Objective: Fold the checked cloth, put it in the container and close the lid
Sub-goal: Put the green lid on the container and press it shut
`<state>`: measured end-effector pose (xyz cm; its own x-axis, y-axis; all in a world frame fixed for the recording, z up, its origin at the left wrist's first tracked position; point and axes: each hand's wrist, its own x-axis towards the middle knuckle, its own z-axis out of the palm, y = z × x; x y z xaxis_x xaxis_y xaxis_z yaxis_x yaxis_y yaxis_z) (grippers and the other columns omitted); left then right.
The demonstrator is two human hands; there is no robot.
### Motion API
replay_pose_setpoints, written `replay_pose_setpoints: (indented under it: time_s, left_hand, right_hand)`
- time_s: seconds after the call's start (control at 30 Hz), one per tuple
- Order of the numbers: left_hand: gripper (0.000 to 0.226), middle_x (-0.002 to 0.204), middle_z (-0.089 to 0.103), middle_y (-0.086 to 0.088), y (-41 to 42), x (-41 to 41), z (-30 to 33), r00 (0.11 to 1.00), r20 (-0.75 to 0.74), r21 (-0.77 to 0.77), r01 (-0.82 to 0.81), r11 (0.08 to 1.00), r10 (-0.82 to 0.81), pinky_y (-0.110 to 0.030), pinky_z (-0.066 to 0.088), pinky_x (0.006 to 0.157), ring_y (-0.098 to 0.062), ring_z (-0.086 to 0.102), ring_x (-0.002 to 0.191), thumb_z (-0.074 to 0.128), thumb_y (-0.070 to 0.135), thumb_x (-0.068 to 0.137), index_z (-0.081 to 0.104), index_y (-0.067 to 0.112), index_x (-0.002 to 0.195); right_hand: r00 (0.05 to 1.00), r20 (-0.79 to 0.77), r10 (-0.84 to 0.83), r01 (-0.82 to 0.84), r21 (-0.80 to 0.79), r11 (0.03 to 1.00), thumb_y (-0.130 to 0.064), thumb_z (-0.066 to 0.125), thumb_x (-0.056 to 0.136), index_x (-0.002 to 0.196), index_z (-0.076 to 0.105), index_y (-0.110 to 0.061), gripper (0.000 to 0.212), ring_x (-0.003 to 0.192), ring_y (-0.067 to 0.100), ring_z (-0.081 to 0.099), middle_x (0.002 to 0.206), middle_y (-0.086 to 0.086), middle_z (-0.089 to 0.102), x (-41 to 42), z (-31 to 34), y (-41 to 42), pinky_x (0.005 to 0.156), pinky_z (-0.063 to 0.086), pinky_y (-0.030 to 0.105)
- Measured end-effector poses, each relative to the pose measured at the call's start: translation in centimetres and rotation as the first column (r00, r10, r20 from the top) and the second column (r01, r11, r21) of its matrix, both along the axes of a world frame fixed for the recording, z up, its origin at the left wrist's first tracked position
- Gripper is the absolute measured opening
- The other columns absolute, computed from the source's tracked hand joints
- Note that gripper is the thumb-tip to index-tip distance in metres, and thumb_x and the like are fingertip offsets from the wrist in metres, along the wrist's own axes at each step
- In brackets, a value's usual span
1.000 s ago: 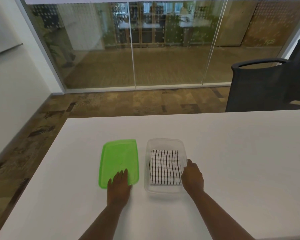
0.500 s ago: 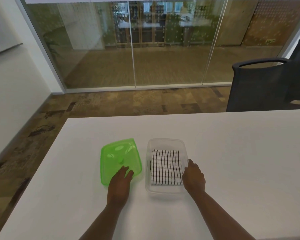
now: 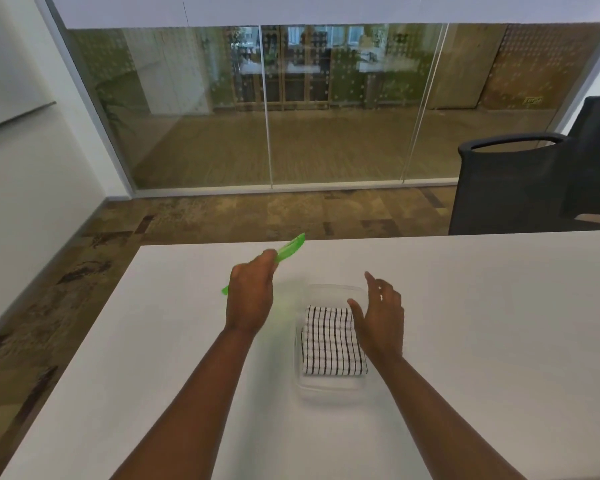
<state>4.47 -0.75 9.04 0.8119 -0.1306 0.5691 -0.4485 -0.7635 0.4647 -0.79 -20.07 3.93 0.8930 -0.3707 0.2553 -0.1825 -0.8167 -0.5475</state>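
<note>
The folded black-and-white checked cloth (image 3: 331,344) lies inside the clear plastic container (image 3: 326,388) on the white table (image 3: 482,323). My left hand (image 3: 250,296) grips the green lid (image 3: 290,251) and holds it in the air, tilted almost edge-on, left of and above the container. My right hand (image 3: 381,317) hovers over the container's right side, fingers spread, holding nothing, and hides part of the cloth and the rim.
A dark office chair (image 3: 520,188) stands behind the table's far right edge. A glass partition (image 3: 267,109) runs across the room beyond the table. The table's left edge drops to a patterned carpet floor (image 3: 66,265).
My left hand has lifted the green lid off the table and turned it nearly edge-on. My right hand has left the container's right rim and risen above it, fingers spread.
</note>
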Motion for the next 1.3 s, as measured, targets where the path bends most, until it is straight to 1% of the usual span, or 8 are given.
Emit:
replay_pose_setpoints:
  time_s: [0.3,0.53,0.67,0.77,0.87,0.97,1.13,1.3]
  left_hand:
    - [0.033,0.088,0.068,-0.012,-0.5,-0.1,6.3,0.935,-0.015,0.058,0.354,0.933,-0.354,-0.030,0.041,0.065,-0.028,0.059,0.075,0.038,0.027,0.089,0.058,0.007,0.106]
    - [0.036,0.102,0.071,-0.009,-1.1,-0.8,8.8,0.922,0.097,0.023,0.375,0.927,-0.375,-0.036,0.049,0.085,-0.027,0.066,0.094,0.041,0.033,0.090,0.062,0.009,0.108]
    - [0.049,0.142,0.048,-0.007,-1.1,-0.2,7.8,0.986,0.113,-0.238,0.150,0.960,-0.126,-0.045,0.029,0.111,-0.023,0.041,0.134,0.041,0.036,0.090,0.044,0.014,0.134]
    - [0.052,0.151,0.033,-0.009,-1.1,0.1,5.1,0.971,-0.226,-0.411,-0.030,0.911,-0.070,-0.042,0.030,0.113,-0.024,0.032,0.139,0.038,0.032,0.096,0.028,0.013,0.143]
    - [0.049,0.151,0.032,-0.004,-1.6,-0.6,2.0,0.773,-0.524,-0.660,-0.102,0.744,-0.359,-0.041,0.033,0.110,-0.024,0.035,0.136,0.029,0.035,0.099,0.024,0.020,0.145]
    - [0.035,0.129,0.050,0.000,-2.6,-2.6,-0.2,0.680,-0.453,-0.824,-0.072,0.562,-0.577,-0.024,0.053,0.081,-0.014,0.055,0.107,0.025,0.030,0.100,0.039,0.023,0.130]
    - [0.046,0.151,0.033,-0.002,-4.4,-4.2,-4.2,0.646,-0.558,-0.765,-0.158,0.624,-0.521,-0.041,0.037,0.108,-0.023,0.040,0.131,0.025,0.030,0.100,0.020,0.028,0.145]
    - [0.053,0.159,0.006,0.002,-5.2,-4.4,-6.9,0.600,-0.709,-0.586,-0.208,0.783,-0.371,-0.049,0.012,0.119,-0.023,0.011,0.146,0.022,0.034,0.100,-0.003,0.034,0.146]
  right_hand:
    - [0.935,0.179,0.308,-0.325,0.077,0.943,-0.011,0.058,0.088,0.143,0.030,-0.014,0.062,0.138,0.024,0.028,0.151,0.008,0.033,2.1,5.4,-0.4,0.111,0.023,0.031]
    - [0.904,0.296,0.309,-0.407,0.371,0.835,-0.006,0.058,0.088,0.105,0.064,-0.003,0.019,0.096,0.014,0.059,0.103,0.005,0.066,1.3,7.1,-1.0,0.079,0.036,-0.008]
    - [0.908,0.330,0.259,-0.404,0.519,0.753,-0.004,0.052,0.090,0.102,0.061,-0.012,0.016,0.075,-0.014,0.061,0.093,-0.002,0.063,0.8,8.0,-1.0,0.071,0.046,-0.001]
    - [0.928,0.347,0.136,-0.346,0.666,0.661,-0.007,0.048,0.093,0.106,0.060,-0.013,0.019,0.067,-0.009,0.064,0.090,-0.001,0.064,0.7,8.0,-1.3,0.067,0.052,0.007]
    - [0.961,0.273,0.028,-0.256,0.855,0.451,-0.004,0.044,0.094,0.120,0.057,-0.005,0.029,0.070,0.009,0.064,0.087,0.003,0.063,0.4,7.3,-1.4,0.064,0.056,0.013]
    - [0.992,0.126,-0.030,-0.105,0.920,0.376,-0.004,0.041,0.095,0.131,0.050,-0.013,0.038,0.070,0.014,0.061,0.091,0.005,0.061,-0.1,5.8,-1.0,0.058,0.055,0.018]
    - [0.986,-0.043,-0.162,0.138,0.758,0.637,-0.010,0.037,0.097,0.136,0.045,-0.021,0.042,0.111,0.029,0.056,0.131,0.012,0.056,-0.6,2.3,-0.6,0.100,0.044,0.040]
    - [0.980,-0.172,-0.104,0.175,0.477,0.861,-0.023,0.043,0.096,0.142,0.032,-0.011,0.049,0.129,0.032,0.044,0.140,0.017,0.047,-1.2,0.2,0.1,0.105,0.034,0.034]
